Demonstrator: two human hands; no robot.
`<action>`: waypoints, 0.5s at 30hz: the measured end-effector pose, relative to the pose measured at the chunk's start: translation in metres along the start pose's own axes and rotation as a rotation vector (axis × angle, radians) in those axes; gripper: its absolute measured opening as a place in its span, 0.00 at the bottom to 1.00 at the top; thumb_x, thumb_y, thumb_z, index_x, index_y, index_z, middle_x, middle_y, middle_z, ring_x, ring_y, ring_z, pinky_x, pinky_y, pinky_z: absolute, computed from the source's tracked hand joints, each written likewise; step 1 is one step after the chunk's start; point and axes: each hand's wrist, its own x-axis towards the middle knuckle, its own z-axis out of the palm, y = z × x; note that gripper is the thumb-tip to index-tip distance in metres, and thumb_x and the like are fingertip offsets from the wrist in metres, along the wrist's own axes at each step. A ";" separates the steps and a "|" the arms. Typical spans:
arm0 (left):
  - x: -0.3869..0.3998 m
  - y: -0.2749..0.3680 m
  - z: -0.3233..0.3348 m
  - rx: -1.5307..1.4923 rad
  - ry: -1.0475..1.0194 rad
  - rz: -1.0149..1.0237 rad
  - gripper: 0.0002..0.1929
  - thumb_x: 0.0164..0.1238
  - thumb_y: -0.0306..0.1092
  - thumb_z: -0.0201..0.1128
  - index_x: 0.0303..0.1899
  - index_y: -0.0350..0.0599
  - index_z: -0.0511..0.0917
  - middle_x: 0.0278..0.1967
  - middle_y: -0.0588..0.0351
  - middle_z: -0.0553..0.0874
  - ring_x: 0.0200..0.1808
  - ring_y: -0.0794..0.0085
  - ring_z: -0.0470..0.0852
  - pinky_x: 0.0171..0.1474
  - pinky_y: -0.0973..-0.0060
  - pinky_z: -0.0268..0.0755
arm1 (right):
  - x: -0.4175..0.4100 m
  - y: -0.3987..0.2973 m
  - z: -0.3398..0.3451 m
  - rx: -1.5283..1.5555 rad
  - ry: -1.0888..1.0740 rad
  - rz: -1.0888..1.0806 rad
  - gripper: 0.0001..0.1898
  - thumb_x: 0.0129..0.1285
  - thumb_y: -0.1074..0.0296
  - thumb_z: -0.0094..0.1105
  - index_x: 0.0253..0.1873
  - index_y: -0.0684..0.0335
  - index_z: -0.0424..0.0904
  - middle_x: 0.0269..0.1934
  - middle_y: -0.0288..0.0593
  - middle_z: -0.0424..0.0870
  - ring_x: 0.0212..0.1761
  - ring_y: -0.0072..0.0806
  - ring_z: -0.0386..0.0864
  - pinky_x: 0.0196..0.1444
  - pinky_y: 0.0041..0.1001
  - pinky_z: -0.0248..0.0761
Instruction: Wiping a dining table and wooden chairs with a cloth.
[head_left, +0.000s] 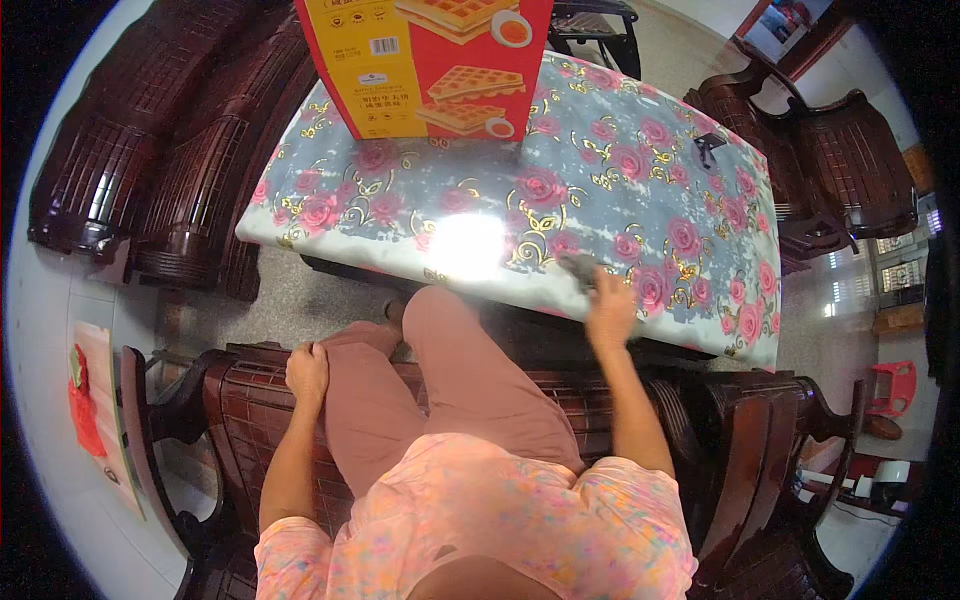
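Over the near edge of a table with a flowered cover (480, 180), my right hand (613, 311) grips a small dark grey object (580, 271). Blur hides exactly what that object is; it looks soft, like a cloth. My left hand (306, 373) rests against the outer side of my left thigh, fingers curled in, with nothing visible in it. Pink roses and gold scrolls pattern the glossy cover, and a bright glare lies near its front edge.
A red and yellow carton (435, 75) with waffle pictures stands at the table's far side. A small black stand (706, 150) sits at the far right. Dark wooden benches (187, 157) flank the table, and I sit on another. A red plastic stool (892, 388) is at right.
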 end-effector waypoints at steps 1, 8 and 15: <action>0.000 0.006 -0.001 -0.008 -0.005 0.010 0.17 0.59 0.43 0.49 0.39 0.41 0.79 0.37 0.40 0.81 0.40 0.46 0.79 0.43 0.56 0.69 | -0.005 0.033 0.004 -0.143 0.104 0.034 0.20 0.50 0.72 0.57 0.51 0.54 0.70 0.38 0.45 0.73 0.38 0.44 0.71 0.39 0.40 0.64; -0.002 0.011 -0.003 0.009 -0.026 -0.011 0.17 0.59 0.42 0.50 0.35 0.38 0.80 0.35 0.39 0.81 0.39 0.46 0.79 0.42 0.55 0.70 | 0.010 0.052 0.000 -0.359 0.219 0.589 0.21 0.53 0.69 0.57 0.53 0.53 0.68 0.39 0.48 0.73 0.40 0.44 0.72 0.37 0.39 0.67; 0.002 0.009 0.005 0.054 -0.023 -0.019 0.17 0.58 0.42 0.49 0.36 0.38 0.80 0.37 0.40 0.81 0.40 0.47 0.79 0.44 0.56 0.70 | 0.024 -0.088 0.053 -0.090 -0.036 0.110 0.21 0.52 0.67 0.59 0.53 0.54 0.67 0.40 0.46 0.70 0.41 0.44 0.70 0.43 0.39 0.65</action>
